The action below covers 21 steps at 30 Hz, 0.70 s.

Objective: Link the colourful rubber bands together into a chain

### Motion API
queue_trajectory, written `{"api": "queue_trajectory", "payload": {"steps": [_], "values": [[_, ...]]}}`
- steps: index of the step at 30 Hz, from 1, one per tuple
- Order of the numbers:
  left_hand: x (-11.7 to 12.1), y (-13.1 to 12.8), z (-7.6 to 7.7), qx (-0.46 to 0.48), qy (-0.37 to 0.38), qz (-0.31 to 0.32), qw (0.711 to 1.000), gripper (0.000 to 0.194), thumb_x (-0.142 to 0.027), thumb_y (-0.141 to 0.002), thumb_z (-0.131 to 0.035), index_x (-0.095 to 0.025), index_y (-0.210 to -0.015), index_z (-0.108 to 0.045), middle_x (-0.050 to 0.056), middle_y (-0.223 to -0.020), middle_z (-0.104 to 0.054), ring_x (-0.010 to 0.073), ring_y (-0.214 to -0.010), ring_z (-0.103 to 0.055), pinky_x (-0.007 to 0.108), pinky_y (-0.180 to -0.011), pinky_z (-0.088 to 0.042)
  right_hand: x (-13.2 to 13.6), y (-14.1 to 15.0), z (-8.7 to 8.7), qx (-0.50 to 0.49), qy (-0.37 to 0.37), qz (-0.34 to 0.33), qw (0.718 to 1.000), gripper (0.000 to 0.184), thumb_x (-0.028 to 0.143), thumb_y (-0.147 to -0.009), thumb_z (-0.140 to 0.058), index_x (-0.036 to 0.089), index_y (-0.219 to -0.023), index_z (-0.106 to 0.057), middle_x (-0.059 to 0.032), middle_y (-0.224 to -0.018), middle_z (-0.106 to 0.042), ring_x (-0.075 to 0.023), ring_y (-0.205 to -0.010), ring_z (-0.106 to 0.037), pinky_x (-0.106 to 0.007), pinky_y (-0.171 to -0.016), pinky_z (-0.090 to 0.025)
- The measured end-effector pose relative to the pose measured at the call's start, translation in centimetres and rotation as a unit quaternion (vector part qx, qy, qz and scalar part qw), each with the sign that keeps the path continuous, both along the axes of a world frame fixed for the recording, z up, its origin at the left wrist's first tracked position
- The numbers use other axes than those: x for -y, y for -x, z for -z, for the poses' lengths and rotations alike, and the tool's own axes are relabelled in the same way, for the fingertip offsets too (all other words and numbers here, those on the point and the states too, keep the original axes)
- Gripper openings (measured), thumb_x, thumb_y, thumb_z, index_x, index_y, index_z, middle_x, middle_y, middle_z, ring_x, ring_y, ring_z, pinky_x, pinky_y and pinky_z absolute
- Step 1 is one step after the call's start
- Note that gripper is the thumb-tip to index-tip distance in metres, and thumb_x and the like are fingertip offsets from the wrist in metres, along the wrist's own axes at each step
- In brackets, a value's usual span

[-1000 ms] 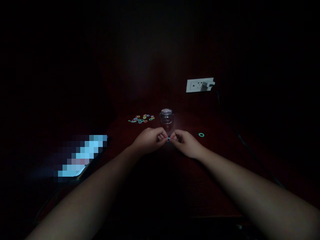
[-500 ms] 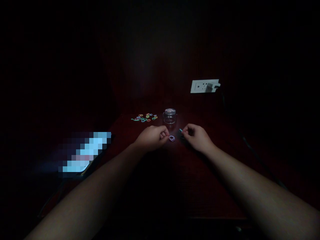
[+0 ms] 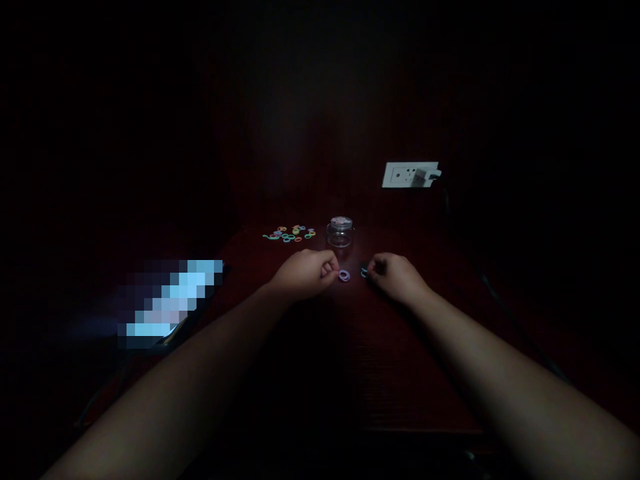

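In the head view, my left hand (image 3: 313, 275) is closed in a pinch, its fingertips at the edge of small purple hair ties (image 3: 345, 275) that lie overlapping on the dark red table. Across from it, my right hand (image 3: 395, 275) is bent down with thumb and forefinger pinched at a light-blue hair tie (image 3: 364, 272) at table level. Part of that tie is hidden by the fingers. Just behind both hands stands a clear lidded jar (image 3: 341, 235), upright. Several coloured hair ties (image 3: 287, 236) lie scattered to the left of the jar.
A lit phone-like screen (image 3: 175, 300), blurred out, is at the left by my forearm. A white wall socket (image 3: 411, 175) with a plug is at the back right. A thin cable (image 3: 520, 340) runs along the right. The surroundings are very dark.
My right hand has lowered the light-blue hair tie, which was held up at the fingertips, down to the table beside the purple ones. My left hand has stayed nearly still.
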<state>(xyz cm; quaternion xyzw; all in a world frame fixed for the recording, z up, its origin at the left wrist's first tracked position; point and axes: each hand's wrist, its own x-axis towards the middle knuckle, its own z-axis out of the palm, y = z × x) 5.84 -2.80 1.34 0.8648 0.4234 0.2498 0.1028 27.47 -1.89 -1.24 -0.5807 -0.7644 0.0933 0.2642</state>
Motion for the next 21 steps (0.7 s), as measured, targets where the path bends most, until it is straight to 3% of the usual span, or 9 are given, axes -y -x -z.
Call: {"api": "queue_trajectory", "payload": {"steps": [9,14,16,19,21], "values": [[0.0,0.1,0.0,-0.003,0.002,0.002,1.000,0.011,-0.026,-0.075,-0.052,-0.019,-0.078,-0.059,-0.001,-0.070,-0.063,0.0102,-0.063,-0.057,0.020,-0.057,-0.041,0.1,0.1,0.0,0.003,-0.002,0.003,1.000,0.008,0.019,-0.069,-0.053,0.018,-0.070,-0.061,-0.0048,-0.071,-0.062,-0.0138,-0.065,-0.052,-0.025,-0.061,-0.035],[-0.4,0.6,-0.1,-0.023,-0.005,-0.022,0.999,0.013,-0.030,-0.076,-0.051,-0.020,-0.079,-0.059,-0.001,-0.072,-0.064,0.0115,-0.064,-0.057,0.021,-0.057,-0.041,0.7,0.7,-0.3,-0.072,-0.009,-0.019,0.997,0.010,0.025,-0.072,-0.049,0.017,-0.067,-0.053,-0.0010,-0.065,-0.055,-0.0109,-0.058,-0.047,-0.023,-0.056,-0.034],[-1.3,1.7,-0.2,-0.040,-0.029,-0.077,0.996,0.015,-0.032,-0.077,-0.049,-0.021,-0.080,-0.059,0.000,-0.074,-0.065,0.0138,-0.066,-0.058,0.023,-0.058,-0.041,1.1,1.1,-0.1,-0.108,0.050,-0.091,0.989,0.021,0.033,-0.074,-0.048,0.017,-0.061,-0.047,0.0017,-0.056,-0.047,-0.0090,-0.051,-0.041,-0.022,-0.049,-0.030],[-3.1,4.5,-0.2,-0.052,-0.060,-0.238,0.968,0.025,-0.036,-0.082,-0.042,-0.019,-0.085,-0.060,0.006,-0.081,-0.065,0.0188,-0.071,-0.059,0.028,-0.064,-0.043,1.4,1.6,0.4,-0.116,0.138,-0.201,0.963,0.034,0.042,-0.075,-0.047,0.017,-0.053,-0.039,0.0049,-0.048,-0.035,-0.0068,-0.046,-0.030,-0.021,-0.046,-0.026],[-4.4,6.4,0.2,-0.054,-0.044,-0.316,0.946,0.028,-0.036,-0.083,-0.039,-0.019,-0.089,-0.060,0.008,-0.087,-0.065,0.0216,-0.078,-0.059,0.030,-0.069,-0.044,1.5,1.7,0.8,-0.106,0.141,-0.212,0.961,0.037,0.044,-0.074,-0.048,0.017,-0.051,-0.037,0.0054,-0.047,-0.032,-0.0062,-0.045,-0.028,-0.021,-0.046,-0.025]]}}
